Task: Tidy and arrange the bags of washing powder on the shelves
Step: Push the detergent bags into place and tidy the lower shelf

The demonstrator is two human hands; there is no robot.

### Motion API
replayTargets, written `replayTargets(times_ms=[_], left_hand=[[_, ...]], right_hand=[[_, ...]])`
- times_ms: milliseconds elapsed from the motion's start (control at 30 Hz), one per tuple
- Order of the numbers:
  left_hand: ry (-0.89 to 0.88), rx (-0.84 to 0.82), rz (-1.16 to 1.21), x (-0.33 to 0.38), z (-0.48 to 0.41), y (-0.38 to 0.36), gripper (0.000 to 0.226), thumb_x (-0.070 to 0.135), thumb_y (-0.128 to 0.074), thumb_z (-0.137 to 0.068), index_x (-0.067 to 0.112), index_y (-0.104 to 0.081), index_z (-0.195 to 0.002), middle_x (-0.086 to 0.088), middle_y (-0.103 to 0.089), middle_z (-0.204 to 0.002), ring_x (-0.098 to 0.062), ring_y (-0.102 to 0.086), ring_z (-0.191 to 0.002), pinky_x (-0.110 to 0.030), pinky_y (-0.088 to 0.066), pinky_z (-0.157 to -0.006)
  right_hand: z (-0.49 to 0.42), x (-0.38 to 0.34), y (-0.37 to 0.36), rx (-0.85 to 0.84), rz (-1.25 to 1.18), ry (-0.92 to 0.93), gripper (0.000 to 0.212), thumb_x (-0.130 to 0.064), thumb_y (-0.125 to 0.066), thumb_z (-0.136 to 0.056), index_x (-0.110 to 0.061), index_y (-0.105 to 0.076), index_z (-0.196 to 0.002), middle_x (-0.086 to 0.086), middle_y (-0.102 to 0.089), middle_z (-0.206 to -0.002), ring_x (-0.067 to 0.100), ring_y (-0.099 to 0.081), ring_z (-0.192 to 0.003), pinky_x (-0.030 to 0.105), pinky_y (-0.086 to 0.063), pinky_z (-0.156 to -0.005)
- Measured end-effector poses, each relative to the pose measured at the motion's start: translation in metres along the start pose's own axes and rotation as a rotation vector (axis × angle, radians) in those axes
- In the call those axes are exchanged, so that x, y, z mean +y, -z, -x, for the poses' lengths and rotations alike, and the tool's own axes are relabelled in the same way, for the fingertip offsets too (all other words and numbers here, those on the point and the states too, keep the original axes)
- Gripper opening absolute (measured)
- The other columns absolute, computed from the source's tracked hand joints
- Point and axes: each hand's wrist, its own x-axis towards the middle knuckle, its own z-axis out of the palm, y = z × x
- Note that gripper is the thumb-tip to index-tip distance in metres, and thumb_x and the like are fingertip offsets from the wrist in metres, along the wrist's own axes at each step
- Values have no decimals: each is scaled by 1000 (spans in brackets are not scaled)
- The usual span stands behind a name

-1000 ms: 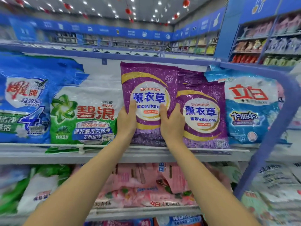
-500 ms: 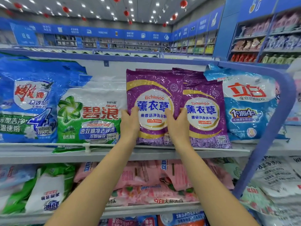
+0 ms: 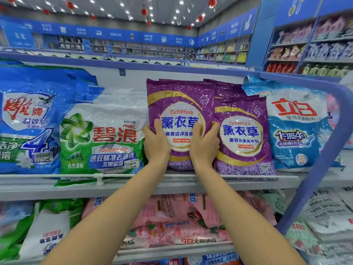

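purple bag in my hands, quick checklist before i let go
1. Left hand and right hand grip the front purple bag by its sides: ok.
2. Bag upright, label facing out: ok.
3. Its bottom seated behind the rail: cannot tell.
4. Clear of the second purple bag: not ok, overlaps its left edge.
5. Green bag behind the rail: not ok, its bottom hangs over.

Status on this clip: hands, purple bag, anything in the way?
Hands: left hand and right hand grip front purple bag by its side edges. Bag upright on upper shelf. Crowded by second purple bag at right edge, green Ariel bag at left.
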Motion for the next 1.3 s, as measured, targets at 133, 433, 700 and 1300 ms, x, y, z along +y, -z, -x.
replayTargets(times_ms=[133,433,700,1300], left_hand=[[-1,-91,0,2,3,10,49,46,-26,-101,17,-37,-139,5,-58,-101,-19,-58,-95,-36,-48,-87],[-257,-175,-191,6,25,34,28,33,-38,-101,14,-33,-121,7,-55,-96,-19,-59,-92,-28,-43,-71],[-972,-284,-800,-5,30,50,57,43,-27,-98,8,-34,-143,-17,-26,-153,-29,-23,-142,-33,-17,-116],[-808,-516,-1017,-5,12,53,67,50,-27,-98,25,12,-147,-4,10,-160,-18,15,-146,-32,14,-115]], right_hand=[[1,-1,9,-82,-7,20,32,-38,-39,-98,-8,-43,-108,-14,-49,-72,14,-52,-64,28,-33,-54],[7,2,46,-265,72,128,54,-35,-43,-97,-13,-20,-140,7,-49,-131,22,-51,-116,29,-41,-85],[9,16,60,-365,423,627,54,-29,-40,-99,-8,-25,-146,11,-18,-155,21,-12,-144,30,-8,-117],[4,17,54,-525,806,517,70,-61,0,-87,-29,8,-149,3,8,-159,18,7,-146,42,13,-114]])
